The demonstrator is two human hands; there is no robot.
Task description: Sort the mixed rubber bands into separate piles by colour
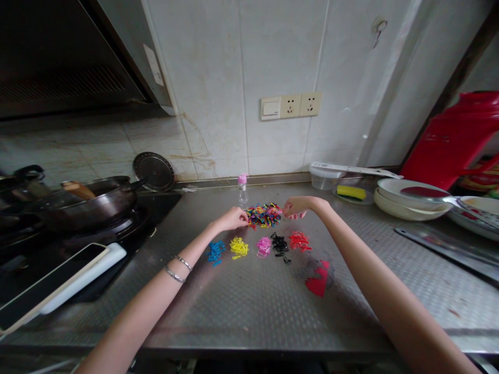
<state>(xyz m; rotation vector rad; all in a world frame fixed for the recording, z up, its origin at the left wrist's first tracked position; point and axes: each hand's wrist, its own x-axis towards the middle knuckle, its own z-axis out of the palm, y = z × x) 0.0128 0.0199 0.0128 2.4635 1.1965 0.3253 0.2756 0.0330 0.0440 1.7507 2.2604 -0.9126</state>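
Observation:
A mixed pile of small colourful bands (265,214) lies on the metal counter (234,311). My left hand (235,218) touches the pile's left edge, its fingers pinched together; what they hold is too small to name. At the right edge, my right hand (295,206) has its fingers closed on something I cannot make out. In front of the pile, from left to right, sit single-colour heaps: blue (215,252), yellow (238,247), pink (263,246), black (279,243) and red (299,240).
Behind the pile stands a pink-capped bottle (242,188). A pan (89,200) and a phone-like device (58,285) are at left. Rightward are a yellow sponge (351,192), white bowls (409,205), a knife (448,253) and a red thermos (448,140).

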